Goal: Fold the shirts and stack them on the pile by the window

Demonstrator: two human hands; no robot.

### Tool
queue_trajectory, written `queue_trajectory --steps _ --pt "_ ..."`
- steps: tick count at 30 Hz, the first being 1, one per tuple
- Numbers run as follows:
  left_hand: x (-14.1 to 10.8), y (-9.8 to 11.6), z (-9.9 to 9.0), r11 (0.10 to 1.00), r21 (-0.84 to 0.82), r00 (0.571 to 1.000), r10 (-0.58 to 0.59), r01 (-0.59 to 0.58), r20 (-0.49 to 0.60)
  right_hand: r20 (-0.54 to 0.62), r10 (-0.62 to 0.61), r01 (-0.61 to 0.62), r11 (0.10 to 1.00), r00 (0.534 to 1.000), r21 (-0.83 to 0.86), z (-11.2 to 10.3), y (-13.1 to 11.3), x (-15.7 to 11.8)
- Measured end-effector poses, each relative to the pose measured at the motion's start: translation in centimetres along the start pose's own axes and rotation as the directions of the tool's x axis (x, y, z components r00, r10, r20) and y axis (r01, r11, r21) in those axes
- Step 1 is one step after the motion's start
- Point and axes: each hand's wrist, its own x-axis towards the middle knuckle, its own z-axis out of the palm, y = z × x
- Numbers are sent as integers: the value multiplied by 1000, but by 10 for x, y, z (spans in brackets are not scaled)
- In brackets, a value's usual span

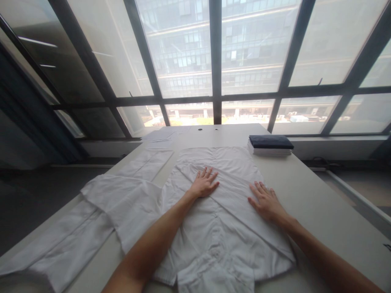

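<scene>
A white shirt (232,236) lies spread on the table, its collar end toward me and creases running across its middle. My left hand (204,183) rests flat on the upper middle of the cloth, fingers spread. Near the shirt's right edge, my right hand (265,200) presses down with its palm low and fingers apart. Neither hand grips anything. Part of the shirt's left side is hidden under my left forearm.
More white garments (76,232) lie along the left side of the white table (324,228). Papers (157,137) are at the far left. A folded stack topped with dark cloth (270,142) sits at the far right. Large windows (186,49) stand beyond.
</scene>
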Motion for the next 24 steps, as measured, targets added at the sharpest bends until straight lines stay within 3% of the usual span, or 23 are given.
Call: queue_trajectory --steps 24 --pt "1 2 -3 999 -25 999 -47 47 10 21 0 0 1000 1000 11 -2 0 0"
